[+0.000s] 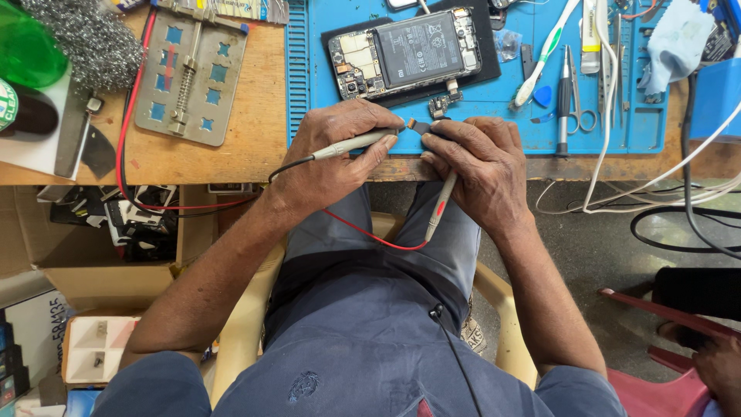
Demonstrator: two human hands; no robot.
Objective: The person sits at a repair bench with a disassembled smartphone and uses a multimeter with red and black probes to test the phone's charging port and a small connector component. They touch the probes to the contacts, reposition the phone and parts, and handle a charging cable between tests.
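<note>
1. Left hand (336, 154), frame centre, gripping a grey probe (355, 144) with a black lead.
2. Right hand (475, 170) holding a red probe (440, 207) and pinching a small flex part (421, 126).
3. Opened phone (405, 52) on the blue mat (494, 100), just above both hands.

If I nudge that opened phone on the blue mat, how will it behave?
The opened phone lies flat on a black pad, so it would probably slide, not tip. With its battery and boards bare, it is likely fragile. The small part hanging at its lower edge may snag.
</note>
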